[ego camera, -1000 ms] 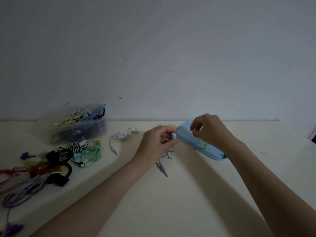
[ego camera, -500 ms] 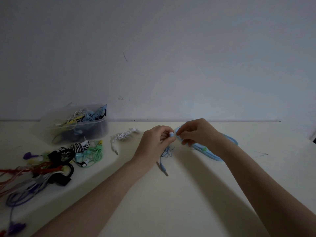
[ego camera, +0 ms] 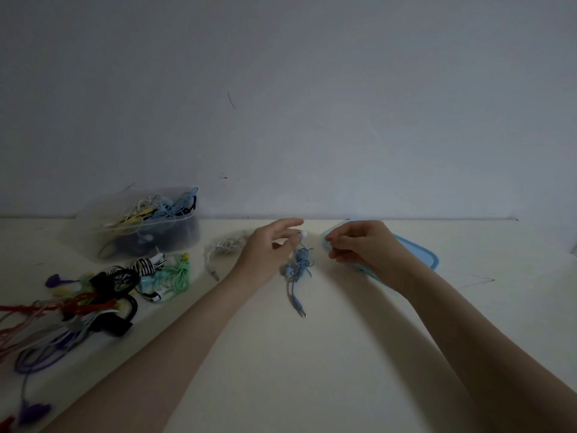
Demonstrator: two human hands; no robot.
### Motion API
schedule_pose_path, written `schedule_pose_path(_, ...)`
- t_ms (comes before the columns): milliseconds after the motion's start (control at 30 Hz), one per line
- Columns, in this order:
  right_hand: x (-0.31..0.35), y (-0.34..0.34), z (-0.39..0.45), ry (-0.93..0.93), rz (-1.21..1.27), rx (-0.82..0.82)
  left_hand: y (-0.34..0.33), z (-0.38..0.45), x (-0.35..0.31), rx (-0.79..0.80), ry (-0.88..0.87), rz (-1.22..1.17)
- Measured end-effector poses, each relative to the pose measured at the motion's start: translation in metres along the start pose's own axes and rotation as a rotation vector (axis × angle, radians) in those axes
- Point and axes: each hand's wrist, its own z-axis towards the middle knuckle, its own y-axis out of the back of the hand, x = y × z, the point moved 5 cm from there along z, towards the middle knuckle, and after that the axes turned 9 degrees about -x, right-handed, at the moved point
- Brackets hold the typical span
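The blue earphones [ego camera: 300,264] hang as a loose tangle in the gap between the two hands, closer to the left hand [ego camera: 265,254], just below and to the right of its fingers [ego camera: 288,234]. Those fingers pinch one bud [ego camera: 303,234] at the top of the tangle. From there the cord runs down and toward the person, so its long axis lies roughly near-to-far, ending in the plug [ego camera: 300,309] lying on the worktop [ego camera: 312,370].

The right hand [ego camera: 362,245] hovers apart from the tangle, on its right side, over the near edge of a blue lid [ego camera: 429,256]. Its fingertips are curled in close together and point left at the bud. In this dim view I cannot tell whether they pinch a thin strand or nothing.

Any pull or unpicking would probably run sideways between the hands, across the hanging cord.
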Motion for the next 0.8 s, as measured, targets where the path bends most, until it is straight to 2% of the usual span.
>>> schedule_pose_path(133,-0.006,-0.006,0.000,-0.004,0.000,0.000,0.012,0.005,0.000,-0.011,0.038,-0.001)
schedule_pose_path(233,-0.005,-0.010,-0.001,0.049,-0.010,0.004,0.021,0.007,-0.001,-0.001,-0.033,0.333)
schedule_pose_path(300,-0.004,-0.013,-0.002,0.085,-0.014,0.009,0.028,0.009,-0.010,0.002,-0.101,0.436)
schedule_pose_path(367,-0.004,-0.015,-0.004,0.107,-0.004,0.016,0.031,0.011,-0.018,0.101,-0.118,0.415)
schedule_pose_path(467,-0.005,-0.020,-0.008,0.128,0.021,0.031,0.022,0.002,-0.021,0.413,-0.059,0.433)
schedule_pose_path(533,-0.004,-0.021,-0.009,0.136,0.072,0.038,0.013,-0.006,-0.019,0.506,-0.087,0.446)
schedule_pose_path(667,0.005,-0.025,-0.010,0.144,0.203,0.060,0.006,-0.008,-0.011,0.467,-0.120,0.356)
schedule_pose_path(800,0.002,-0.032,-0.011,0.160,0.123,0.095,0.008,-0.004,-0.004,0.376,-0.077,0.276)
